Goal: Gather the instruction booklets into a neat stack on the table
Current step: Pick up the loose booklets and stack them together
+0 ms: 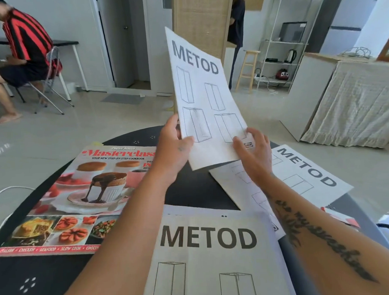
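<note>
I hold a white METOD instruction booklet [206,98] upright above the black round table [190,191]. My left hand [173,146] grips its lower left edge and my right hand [252,152] grips its lower right corner. A second METOD booklet [309,176] lies flat at the right, partly over the table's edge. A third METOD booklet [212,252] lies nearest me, on top of another sheet whose edge shows beneath it.
A Masterclass cookbook magazine [76,195] lies on the table's left side. A seated person in a red striped shirt [24,49] is at the far left; another person [237,29] stands by a rattan cabinet. A cloth-covered unit [353,102] stands at the right.
</note>
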